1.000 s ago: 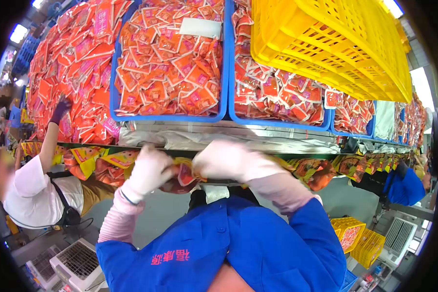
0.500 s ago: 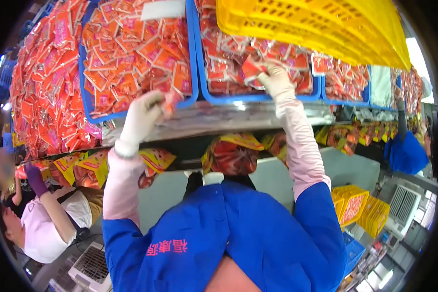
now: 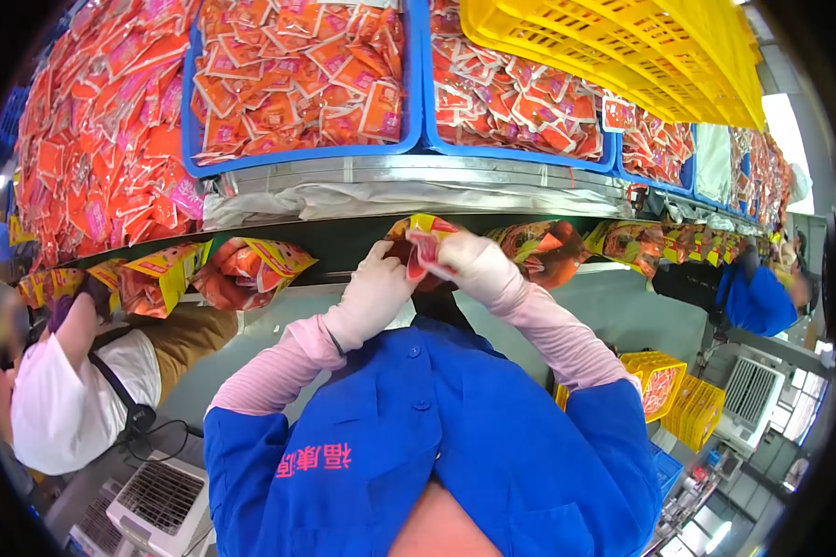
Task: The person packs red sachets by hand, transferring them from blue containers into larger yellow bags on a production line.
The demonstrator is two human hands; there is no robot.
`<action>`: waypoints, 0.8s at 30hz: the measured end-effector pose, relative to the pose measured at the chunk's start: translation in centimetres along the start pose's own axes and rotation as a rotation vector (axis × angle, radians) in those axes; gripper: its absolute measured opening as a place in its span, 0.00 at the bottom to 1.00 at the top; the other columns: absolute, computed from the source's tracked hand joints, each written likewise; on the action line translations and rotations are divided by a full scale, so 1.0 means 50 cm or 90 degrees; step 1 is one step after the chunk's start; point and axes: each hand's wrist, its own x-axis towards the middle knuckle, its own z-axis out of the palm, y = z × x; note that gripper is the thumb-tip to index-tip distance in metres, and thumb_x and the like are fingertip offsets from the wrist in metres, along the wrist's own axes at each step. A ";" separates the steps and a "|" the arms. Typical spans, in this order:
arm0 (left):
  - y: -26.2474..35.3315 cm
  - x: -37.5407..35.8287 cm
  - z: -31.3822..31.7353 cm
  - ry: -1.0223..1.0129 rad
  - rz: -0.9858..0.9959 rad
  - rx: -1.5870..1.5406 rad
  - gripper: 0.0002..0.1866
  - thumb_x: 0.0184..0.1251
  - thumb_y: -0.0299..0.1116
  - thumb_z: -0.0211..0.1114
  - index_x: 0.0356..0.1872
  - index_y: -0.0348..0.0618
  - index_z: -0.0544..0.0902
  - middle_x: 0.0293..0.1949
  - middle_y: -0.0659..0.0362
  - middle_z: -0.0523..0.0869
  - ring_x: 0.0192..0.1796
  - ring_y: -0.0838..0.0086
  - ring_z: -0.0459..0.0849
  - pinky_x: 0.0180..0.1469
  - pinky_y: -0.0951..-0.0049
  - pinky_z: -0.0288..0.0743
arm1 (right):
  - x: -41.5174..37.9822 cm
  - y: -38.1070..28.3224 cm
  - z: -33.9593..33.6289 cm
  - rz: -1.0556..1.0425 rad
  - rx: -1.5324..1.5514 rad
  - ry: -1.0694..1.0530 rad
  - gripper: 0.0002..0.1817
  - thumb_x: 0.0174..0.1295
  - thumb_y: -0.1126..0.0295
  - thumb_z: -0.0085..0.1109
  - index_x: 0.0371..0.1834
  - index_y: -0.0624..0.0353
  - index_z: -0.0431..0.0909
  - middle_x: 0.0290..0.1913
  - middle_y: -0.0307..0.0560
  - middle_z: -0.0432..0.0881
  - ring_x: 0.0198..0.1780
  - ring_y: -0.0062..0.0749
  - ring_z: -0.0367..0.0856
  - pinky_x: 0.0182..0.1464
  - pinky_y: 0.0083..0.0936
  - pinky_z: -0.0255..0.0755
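My left hand (image 3: 376, 292), in a white glove, is closed at the left edge of an open yellow-and-red plastic bag (image 3: 424, 224) standing on the dark conveyor. My right hand (image 3: 478, 269), also gloved, pinches a small red-and-white sachet (image 3: 422, 257) right at the mouth of that bag. Both hands hide most of the bag. Similar filled bags stand beside it, one to the left (image 3: 251, 272) and another to the right (image 3: 541, 249).
Blue crates (image 3: 306, 158) of orange-red sachets line the far side, with a loose sachet heap (image 3: 102, 176) at left. A yellow crate (image 3: 622, 56) rests on top at right. A co-worker in white (image 3: 74, 399) is at left, another in blue (image 3: 762, 292) at right.
Both hands have come back from the crates, each of which it reached toward, down to the bag in front of me. The view has shifted, and the neighbouring bags sit differently along the conveyor.
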 end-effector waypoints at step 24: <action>-0.395 0.433 0.159 -0.159 -0.496 -0.034 0.21 0.69 0.45 0.63 0.56 0.44 0.82 0.48 0.40 0.88 0.54 0.47 0.86 0.58 0.50 0.78 | -0.086 0.129 -0.218 0.498 0.642 0.301 0.13 0.61 0.75 0.69 0.48 0.61 0.80 0.39 0.39 0.87 0.39 0.19 0.82 0.42 0.21 0.77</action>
